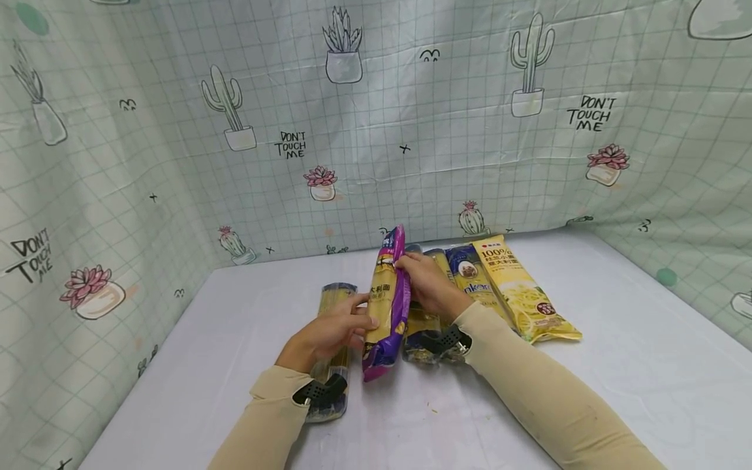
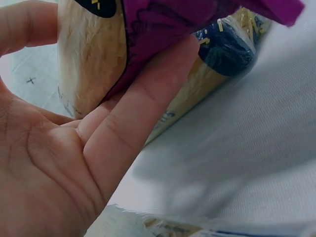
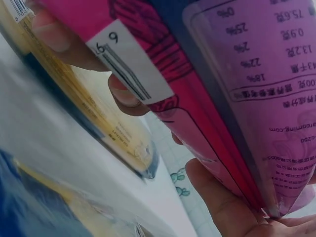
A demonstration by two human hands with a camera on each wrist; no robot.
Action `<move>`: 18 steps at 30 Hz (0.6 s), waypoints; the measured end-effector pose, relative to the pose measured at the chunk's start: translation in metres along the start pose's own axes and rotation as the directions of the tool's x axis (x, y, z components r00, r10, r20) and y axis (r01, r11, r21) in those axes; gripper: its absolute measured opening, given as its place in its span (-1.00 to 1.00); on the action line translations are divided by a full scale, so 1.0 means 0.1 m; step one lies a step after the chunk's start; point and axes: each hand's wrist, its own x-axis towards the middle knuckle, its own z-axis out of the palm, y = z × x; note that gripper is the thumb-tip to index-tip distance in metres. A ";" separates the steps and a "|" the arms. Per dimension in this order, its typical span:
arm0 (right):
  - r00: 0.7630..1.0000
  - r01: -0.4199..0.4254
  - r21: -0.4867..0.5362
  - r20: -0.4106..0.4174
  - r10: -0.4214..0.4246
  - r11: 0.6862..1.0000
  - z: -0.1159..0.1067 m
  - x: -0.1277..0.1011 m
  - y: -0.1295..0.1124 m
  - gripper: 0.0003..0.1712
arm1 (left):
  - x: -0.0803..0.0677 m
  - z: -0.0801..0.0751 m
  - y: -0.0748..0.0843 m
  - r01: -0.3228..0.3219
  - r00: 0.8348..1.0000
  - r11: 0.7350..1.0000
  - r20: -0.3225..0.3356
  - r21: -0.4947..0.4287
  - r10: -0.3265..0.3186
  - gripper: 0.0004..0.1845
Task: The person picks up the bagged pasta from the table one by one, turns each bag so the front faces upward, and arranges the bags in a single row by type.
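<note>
Both hands are working the same purple pasta packet [image 1: 388,307], which is standing up on its long edge over the white table [image 1: 617,365], lower end just about touching the cloth. The right hand [image 1: 429,284] is curling round the upper part, thumb on one face and fingertips [image 3: 49,34] wrapping over the back near the barcode sticker [image 3: 121,64], so that's a proper pinch. The left hand [image 1: 331,333] is steadying the lower half from the other side; in the left wrist view the fingers [image 2: 143,113] are lying fairly straight along the purple film with the thumb [image 2: 27,24] up at the top, more a flat press than a clamp.

Right next to the right hand a dark-ended spaghetti pack [image 1: 425,329] is lying flat, then a blue pack [image 1: 470,277] and a yellow pack [image 1: 523,294] fanning out behind. Another clear spaghetti pack [image 1: 335,346] is sitting under the left wrist.

What I'd be worrying about: that film looks slick, and with only one hand really gripping, the packet could be sliding down or flopping sideways onto its neighbours. Squeezing harder might be snapping the strands inside. The left sleeve [image 1: 270,411] could also be dragging the pack beneath it.
</note>
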 end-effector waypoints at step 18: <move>0.999 0.017 -0.069 0.047 -0.014 0.997 -0.01 -0.02 -0.06 -0.31 | 0.03 0.00 0.02 -0.081 0.986 0.991 -0.138 0.107 0.095 -0.10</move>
